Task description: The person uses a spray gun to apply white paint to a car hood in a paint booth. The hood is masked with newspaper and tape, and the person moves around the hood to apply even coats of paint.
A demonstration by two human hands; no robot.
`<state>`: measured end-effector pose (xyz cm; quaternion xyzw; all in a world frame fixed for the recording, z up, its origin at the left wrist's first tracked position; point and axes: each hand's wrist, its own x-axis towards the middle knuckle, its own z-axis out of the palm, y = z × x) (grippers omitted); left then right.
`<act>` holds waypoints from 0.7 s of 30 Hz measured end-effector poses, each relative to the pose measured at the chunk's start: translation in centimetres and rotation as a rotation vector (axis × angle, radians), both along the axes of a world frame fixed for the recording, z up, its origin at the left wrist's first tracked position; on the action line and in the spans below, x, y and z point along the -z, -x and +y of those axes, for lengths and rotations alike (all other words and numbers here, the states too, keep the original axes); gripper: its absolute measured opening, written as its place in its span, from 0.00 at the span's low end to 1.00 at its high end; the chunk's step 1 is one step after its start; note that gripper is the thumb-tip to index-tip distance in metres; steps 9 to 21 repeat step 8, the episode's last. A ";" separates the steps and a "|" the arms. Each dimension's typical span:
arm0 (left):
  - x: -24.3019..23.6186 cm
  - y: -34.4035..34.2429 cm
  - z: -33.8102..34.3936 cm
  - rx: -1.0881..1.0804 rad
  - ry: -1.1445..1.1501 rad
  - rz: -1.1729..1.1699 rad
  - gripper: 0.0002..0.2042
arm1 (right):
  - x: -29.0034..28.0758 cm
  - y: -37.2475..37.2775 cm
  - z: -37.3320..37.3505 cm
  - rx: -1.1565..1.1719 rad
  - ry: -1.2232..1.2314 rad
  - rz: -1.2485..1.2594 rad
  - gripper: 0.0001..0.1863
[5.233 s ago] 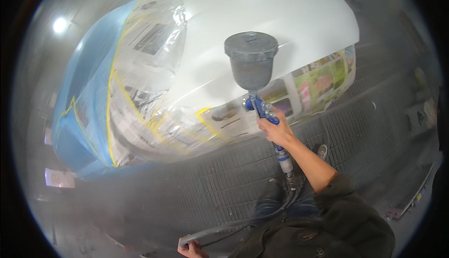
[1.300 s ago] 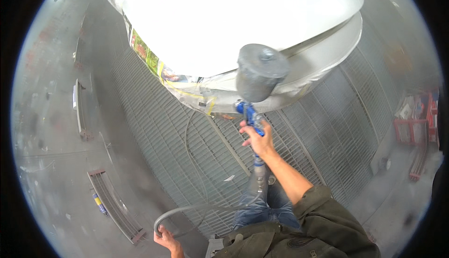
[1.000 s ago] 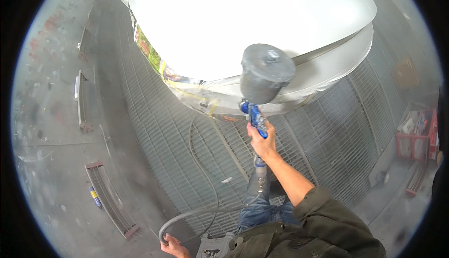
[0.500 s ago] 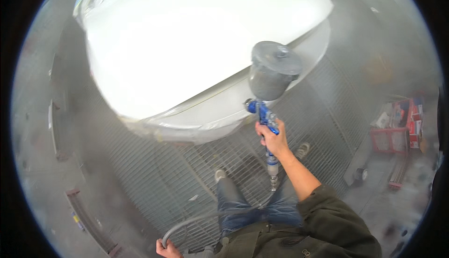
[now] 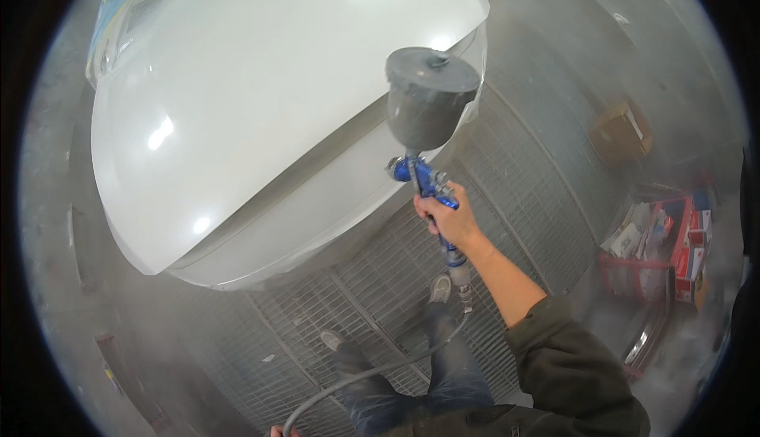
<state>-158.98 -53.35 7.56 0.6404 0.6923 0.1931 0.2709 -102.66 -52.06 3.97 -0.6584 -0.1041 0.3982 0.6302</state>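
My right hand (image 5: 449, 219) is wrapped round the handle of a spray gun (image 5: 419, 174) with a blue body and a grey paint cup (image 5: 431, 108) on top. Its nozzle points left, close to the front edge of a large white car hood (image 5: 237, 89). Below the hood's edge runs a pale, sheet-covered front (image 5: 309, 239). From the gun's lower end a grey air hose (image 5: 372, 371) curves down and left across my legs. At the bottom edge my left hand (image 5: 285, 431) grips this hose; most of that hand is cut off by the frame.
Metal grating (image 5: 348, 302) lies under my feet. To the right stand a red crate (image 5: 633, 275) with packets and boxes in it, and a cardboard box (image 5: 621, 132) behind. A low rail (image 5: 131, 381) lies at the far left. Haze blurs the surroundings.
The view has turned, so the hood now sits further left and shows less glare. The spray gun is slightly further left and higher in view. My left hand has slipped mostly below the frame.
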 end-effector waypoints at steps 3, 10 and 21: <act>-0.4 -7.2 -3.4 0.056 0.038 0.056 0.03 | -0.2 -7.9 -1.8 -0.004 0.018 -0.048 0.04; -2.7 -16.3 -6.8 0.097 0.349 0.150 0.05 | 0.3 -18.0 -4.1 -0.047 0.038 -0.132 0.06; -2.7 -16.3 -6.8 0.097 0.349 0.150 0.05 | 0.3 -18.0 -4.1 -0.047 0.038 -0.132 0.06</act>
